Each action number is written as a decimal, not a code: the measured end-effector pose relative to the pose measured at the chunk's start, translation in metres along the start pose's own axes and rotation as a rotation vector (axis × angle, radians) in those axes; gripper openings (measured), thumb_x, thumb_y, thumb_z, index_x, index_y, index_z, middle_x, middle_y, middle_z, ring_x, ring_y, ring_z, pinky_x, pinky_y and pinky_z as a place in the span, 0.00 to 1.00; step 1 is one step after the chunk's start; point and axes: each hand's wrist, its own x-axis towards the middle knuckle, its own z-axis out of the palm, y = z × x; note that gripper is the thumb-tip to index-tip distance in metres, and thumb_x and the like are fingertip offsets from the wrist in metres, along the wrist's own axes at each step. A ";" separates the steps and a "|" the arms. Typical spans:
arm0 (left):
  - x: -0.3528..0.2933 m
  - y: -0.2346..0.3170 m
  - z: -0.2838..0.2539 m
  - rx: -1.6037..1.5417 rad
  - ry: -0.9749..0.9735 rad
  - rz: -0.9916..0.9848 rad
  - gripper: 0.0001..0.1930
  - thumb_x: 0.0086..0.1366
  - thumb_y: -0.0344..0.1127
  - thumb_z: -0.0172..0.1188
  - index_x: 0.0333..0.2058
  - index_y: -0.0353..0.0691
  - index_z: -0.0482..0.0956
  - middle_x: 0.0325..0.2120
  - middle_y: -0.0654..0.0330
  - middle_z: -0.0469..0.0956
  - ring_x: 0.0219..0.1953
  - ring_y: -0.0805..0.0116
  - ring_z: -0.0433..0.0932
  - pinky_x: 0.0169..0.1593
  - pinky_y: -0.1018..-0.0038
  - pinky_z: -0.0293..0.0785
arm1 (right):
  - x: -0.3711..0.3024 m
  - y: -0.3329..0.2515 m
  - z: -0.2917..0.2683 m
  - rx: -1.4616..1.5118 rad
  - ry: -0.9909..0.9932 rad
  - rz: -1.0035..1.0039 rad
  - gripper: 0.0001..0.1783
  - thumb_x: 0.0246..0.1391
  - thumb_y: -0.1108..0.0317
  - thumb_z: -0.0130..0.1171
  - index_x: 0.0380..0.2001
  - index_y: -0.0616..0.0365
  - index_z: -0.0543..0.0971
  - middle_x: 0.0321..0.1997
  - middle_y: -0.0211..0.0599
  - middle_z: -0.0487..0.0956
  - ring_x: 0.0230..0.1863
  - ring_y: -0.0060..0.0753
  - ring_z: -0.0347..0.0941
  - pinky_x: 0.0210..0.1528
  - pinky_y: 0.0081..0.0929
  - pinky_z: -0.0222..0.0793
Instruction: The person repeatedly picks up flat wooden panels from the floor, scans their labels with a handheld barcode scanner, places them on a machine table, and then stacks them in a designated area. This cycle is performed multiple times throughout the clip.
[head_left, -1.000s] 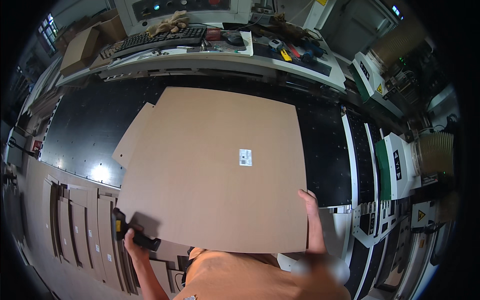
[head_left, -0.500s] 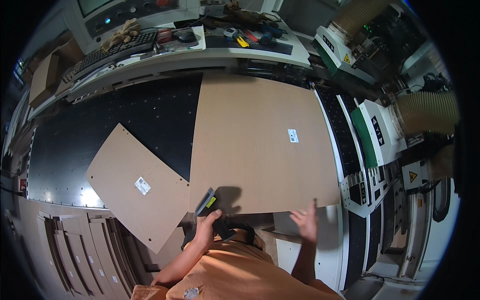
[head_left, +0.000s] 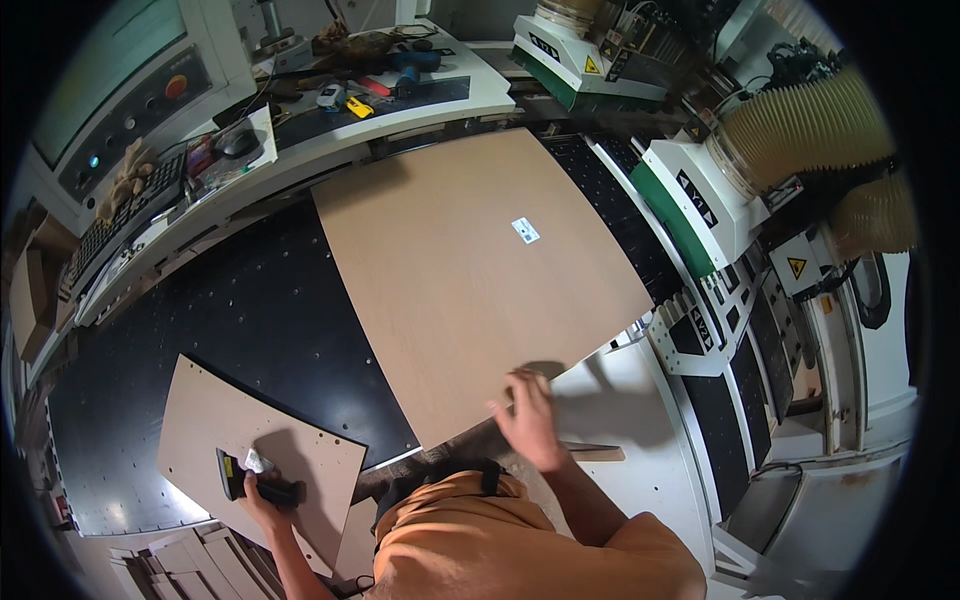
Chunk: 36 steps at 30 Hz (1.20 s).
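Observation:
In my left hand [head_left: 264, 508] is a black handheld barcode scanner [head_left: 240, 478] with a yellow label, gripped by its handle. It is above the smaller brown panel [head_left: 205, 420], beside that panel's white sticker [head_left: 259, 461], which the scanner and hand partly cover. This panel has small holes near its edges and overhangs the black machine bed. My right hand [head_left: 530, 420] has its fingers apart over the near edge of the larger brown panel [head_left: 440, 270]; whether they touch it I cannot tell. A white sticker [head_left: 526, 230] lies on the larger panel's far half.
The black perforated bed [head_left: 260, 290] runs under both panels. White machine heads with ribbed hoses [head_left: 800, 130] stand at the right. On the far ledge lie a keyboard [head_left: 130, 220], a yellow tool [head_left: 359, 107] and a tape measure [head_left: 331, 97]. More panels [head_left: 200, 565] stand at the lower left.
My view has turned. The scanner in my left hand has moved left from the larger panel's near edge to the smaller panel's sticker. My right hand has come over the larger panel's near edge.

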 end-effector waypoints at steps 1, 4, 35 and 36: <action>0.006 -0.006 -0.006 -0.086 0.053 -0.049 0.16 0.63 0.45 0.56 0.29 0.35 0.74 0.19 0.56 0.75 0.18 0.65 0.74 0.22 0.69 0.74 | 0.004 -0.015 0.020 0.049 -0.117 -0.149 0.25 0.51 0.60 0.68 0.47 0.64 0.74 0.53 0.51 0.73 0.61 0.54 0.65 0.58 0.42 0.67; 0.021 -0.021 -0.015 0.042 0.025 0.100 0.18 0.64 0.45 0.56 0.26 0.34 0.74 0.17 0.56 0.74 0.17 0.62 0.75 0.21 0.66 0.75 | 0.018 -0.030 0.048 0.103 -0.032 -0.216 0.23 0.50 0.59 0.67 0.44 0.63 0.77 0.58 0.44 0.74 0.62 0.48 0.67 0.61 0.43 0.67; 0.041 -0.004 0.089 0.028 -0.046 -0.135 0.23 0.65 0.52 0.55 0.24 0.34 0.77 0.20 0.55 0.76 0.22 0.59 0.76 0.28 0.59 0.78 | 0.063 0.037 0.049 0.067 0.229 0.003 0.10 0.50 0.67 0.59 0.35 0.61 0.79 0.53 0.41 0.78 0.53 0.43 0.76 0.53 0.37 0.73; 0.042 -0.004 0.089 0.119 -0.064 -0.091 0.23 0.65 0.53 0.55 0.24 0.36 0.77 0.21 0.56 0.77 0.23 0.60 0.76 0.29 0.61 0.78 | 0.064 0.037 0.049 0.080 0.239 -0.011 0.11 0.50 0.67 0.59 0.35 0.61 0.79 0.53 0.42 0.78 0.53 0.43 0.76 0.53 0.37 0.73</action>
